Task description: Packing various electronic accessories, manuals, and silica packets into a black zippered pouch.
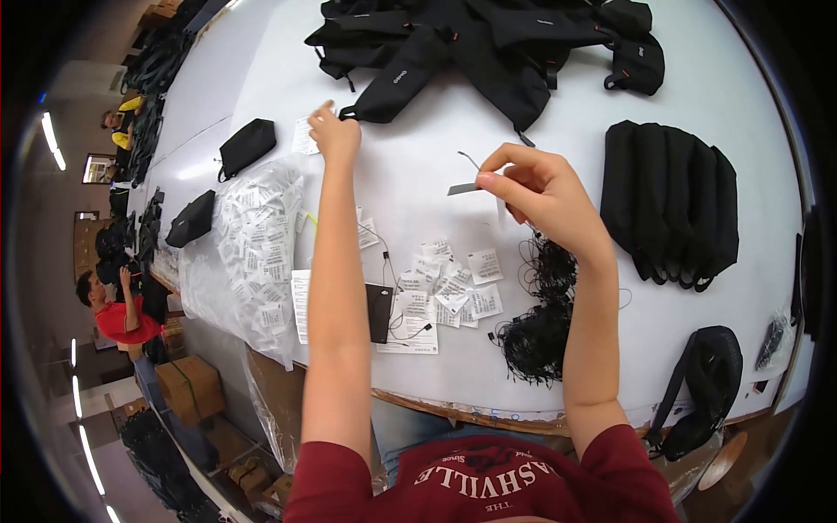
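My right hand is raised over the middle of the table, thumb and fingers pinched on a flat dark grey tag seen nearly edge-on. A thin dark cord stands up beside it. My left hand reaches far forward, fingers apart, above a white printed sheet. Just right of it is the loop end of a long black pouch. Below my hands lie a heap of small white packets and tangled black strings.
Black pouches are piled at the far side; several more stand in a row at right. A clear bag of white packets lies at left. A black card rests near my left forearm. People are beyond the left edge.
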A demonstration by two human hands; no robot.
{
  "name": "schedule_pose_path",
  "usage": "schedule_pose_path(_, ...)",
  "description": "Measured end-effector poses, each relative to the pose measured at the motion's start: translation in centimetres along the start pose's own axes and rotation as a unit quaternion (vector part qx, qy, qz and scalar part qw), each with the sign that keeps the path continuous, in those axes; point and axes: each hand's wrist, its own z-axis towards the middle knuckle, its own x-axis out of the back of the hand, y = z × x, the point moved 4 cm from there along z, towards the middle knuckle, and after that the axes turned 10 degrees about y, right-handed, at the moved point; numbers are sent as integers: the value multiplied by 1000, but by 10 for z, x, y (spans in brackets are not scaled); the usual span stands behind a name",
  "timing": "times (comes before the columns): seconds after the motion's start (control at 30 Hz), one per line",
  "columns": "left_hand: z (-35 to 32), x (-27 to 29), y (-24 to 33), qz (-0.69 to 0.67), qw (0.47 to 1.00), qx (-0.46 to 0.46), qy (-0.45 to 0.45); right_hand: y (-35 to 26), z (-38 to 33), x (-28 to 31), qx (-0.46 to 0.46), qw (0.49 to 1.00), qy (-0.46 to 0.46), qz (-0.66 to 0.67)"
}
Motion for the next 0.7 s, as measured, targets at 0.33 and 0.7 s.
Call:
schedule_pose_path(0.33,-74,68,82,-227,968,58,-86,15,1,25,18,998,65,-9)
schedule_pose_path(0.7,-147,86,143,-610,726,86,-307,10,4,26,48,978,190,-68)
